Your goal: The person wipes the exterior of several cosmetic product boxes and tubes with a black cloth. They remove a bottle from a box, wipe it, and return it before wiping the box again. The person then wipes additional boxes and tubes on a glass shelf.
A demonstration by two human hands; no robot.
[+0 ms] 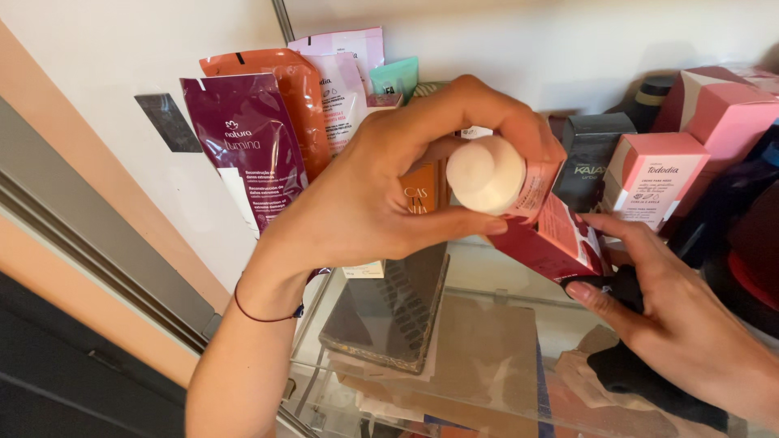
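The left hand [381, 191] is pinching a white roll-on bottle [491, 178] between thumb and fingers above the glass shelf [479, 341], while the right hand [665, 312], fingers loosely spread, is steadying a dark red carton [556, 239] just beneath it. With so light a pinch, the bottle is probably risking a slip onto the glass, and the carton is likely tipping into the crowded pink boxes [657, 178] nearby.
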